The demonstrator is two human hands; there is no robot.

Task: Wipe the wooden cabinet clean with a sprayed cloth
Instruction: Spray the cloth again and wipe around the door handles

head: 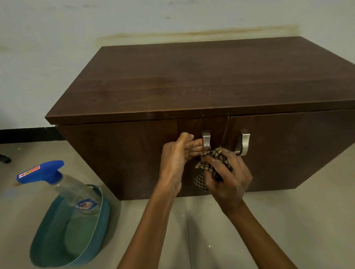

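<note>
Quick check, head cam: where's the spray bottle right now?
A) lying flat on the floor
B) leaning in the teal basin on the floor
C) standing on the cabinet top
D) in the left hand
B: the spray bottle leans tilted in the teal basin on the floor, left of the cabinet; neither hand touches it.

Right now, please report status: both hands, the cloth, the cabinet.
Left hand open, fingers at left door handle. Right hand shut on checked cloth, pressed at the cabinet door seam. Spray bottle parked in blue basin, nothing in way.
</note>
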